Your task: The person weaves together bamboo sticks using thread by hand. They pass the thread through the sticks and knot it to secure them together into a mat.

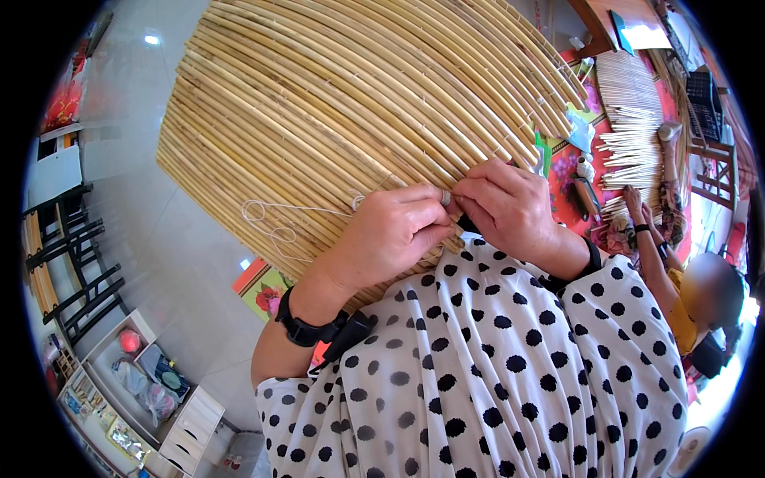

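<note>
"Where is the cane mat (319,103) found, relative to the hands?"
"It is spread in front of the body, mostly ahead of the hands and to their left."
"How are the canes aligned?"
"Their long axis is slanted from upper left to lower right, so their right-hand ends are brought close to the fingers."
"By which hand are those ends more nearly met?"
"By the right hand (510,207); the left hand (398,223) is placed just beside it, farther in over the canes."
"Is anything held?"
"Both sets of fingertips are pinched narrowly together near the ends; what is gripped cannot be told. Loose white thread (295,209) is looped on the mat, left of the left hand."
</note>
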### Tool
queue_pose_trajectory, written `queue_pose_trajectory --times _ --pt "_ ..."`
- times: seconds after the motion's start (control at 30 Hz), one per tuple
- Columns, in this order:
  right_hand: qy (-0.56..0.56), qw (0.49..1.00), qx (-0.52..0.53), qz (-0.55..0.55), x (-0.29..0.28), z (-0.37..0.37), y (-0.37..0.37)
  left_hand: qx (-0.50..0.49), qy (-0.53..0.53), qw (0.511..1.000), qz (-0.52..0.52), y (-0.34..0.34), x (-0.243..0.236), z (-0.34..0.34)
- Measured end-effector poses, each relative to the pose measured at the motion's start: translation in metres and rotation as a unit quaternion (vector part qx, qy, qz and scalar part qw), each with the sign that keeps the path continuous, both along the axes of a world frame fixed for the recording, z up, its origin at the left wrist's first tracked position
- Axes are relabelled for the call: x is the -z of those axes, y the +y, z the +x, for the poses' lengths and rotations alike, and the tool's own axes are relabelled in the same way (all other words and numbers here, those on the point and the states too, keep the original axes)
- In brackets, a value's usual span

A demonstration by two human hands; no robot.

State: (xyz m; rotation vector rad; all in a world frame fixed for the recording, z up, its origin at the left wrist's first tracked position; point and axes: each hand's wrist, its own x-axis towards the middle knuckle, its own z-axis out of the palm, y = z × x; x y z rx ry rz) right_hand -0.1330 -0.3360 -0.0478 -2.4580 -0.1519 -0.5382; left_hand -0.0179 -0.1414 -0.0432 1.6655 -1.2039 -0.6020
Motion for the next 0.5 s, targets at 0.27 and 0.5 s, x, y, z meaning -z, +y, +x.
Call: queue_pose_trajectory --times 0.27,0.5 --pt "0.019 1.000 -0.017 0.002 0.003 -0.001 -0.004 -0.060 -0.061 0.996 0.020 -0.003 0.004 -0.016" --pt "0.016 0.999 -0.042 0.001 0.005 -0.004 -0.008 -0.133 0.007 0.991 0.028 -0.009 0.000 -0.025"
